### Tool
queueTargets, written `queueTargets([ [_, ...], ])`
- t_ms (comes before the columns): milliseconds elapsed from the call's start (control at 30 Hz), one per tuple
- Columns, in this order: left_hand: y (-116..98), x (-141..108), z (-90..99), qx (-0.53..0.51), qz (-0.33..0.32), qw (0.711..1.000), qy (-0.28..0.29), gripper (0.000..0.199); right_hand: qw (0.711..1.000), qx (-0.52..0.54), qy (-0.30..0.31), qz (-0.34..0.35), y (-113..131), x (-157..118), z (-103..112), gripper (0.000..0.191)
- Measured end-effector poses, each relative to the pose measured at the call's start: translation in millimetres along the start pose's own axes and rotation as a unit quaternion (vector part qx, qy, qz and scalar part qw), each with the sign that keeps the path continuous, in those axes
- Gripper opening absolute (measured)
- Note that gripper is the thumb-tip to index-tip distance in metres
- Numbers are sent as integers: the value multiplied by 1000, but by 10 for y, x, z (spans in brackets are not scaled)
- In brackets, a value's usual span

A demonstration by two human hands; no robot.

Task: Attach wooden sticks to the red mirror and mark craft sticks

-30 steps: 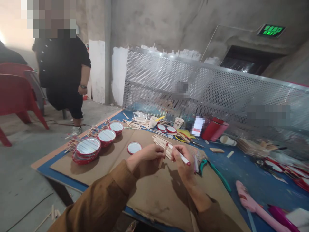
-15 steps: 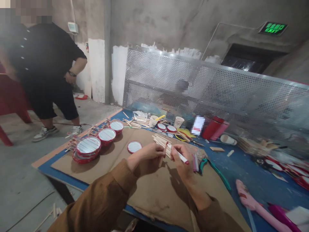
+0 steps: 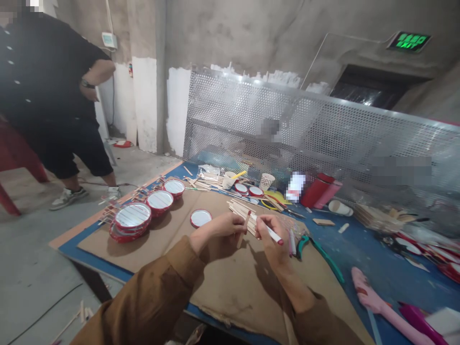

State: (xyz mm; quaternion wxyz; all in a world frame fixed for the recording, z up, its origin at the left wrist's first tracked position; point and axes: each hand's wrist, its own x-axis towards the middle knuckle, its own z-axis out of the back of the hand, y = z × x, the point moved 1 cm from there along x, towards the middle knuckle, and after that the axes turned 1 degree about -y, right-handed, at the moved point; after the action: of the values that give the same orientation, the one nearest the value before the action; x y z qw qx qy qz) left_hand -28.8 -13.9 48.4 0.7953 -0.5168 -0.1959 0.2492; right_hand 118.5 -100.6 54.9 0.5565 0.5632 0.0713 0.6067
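Note:
My left hand [image 3: 225,229] pinches a flat wooden craft stick [image 3: 247,219], tilted upward, its top end coloured red. In my right hand [image 3: 276,242] is a white marker pen [image 3: 270,232] with a red end, its tip close beside the stick; whether they touch I cannot tell. Just behind both hands lies a loose pile of plain wooden sticks [image 3: 235,209]. To the left of my left hand, a round red-rimmed disc [image 3: 201,218] with a pale face rests on the cardboard sheet [image 3: 230,292].
Red-rimmed round pieces [image 3: 132,216] with sticks attached line the left edge. Teal-handled pliers [image 3: 323,256], a pink glue gun [image 3: 373,299] and a red bottle [image 3: 316,190] are on the right. A perforated metal panel [image 3: 233,110] stands behind. A person [image 3: 53,86] stands at left.
The standing person has shifted to the left, and the visible arm is now higher. My hands, the stick and the marker are nearly where they were.

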Motion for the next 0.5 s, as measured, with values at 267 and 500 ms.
queueTargets([
  [267, 7, 13, 3, 15, 8, 1000, 2, 24, 1000, 0, -8, -6, 35, 6, -3, 28],
  [500, -18, -4, -1, 22, 6, 1000, -6, 24, 1000, -14, 2, 1, 78, -2, -2, 28],
])
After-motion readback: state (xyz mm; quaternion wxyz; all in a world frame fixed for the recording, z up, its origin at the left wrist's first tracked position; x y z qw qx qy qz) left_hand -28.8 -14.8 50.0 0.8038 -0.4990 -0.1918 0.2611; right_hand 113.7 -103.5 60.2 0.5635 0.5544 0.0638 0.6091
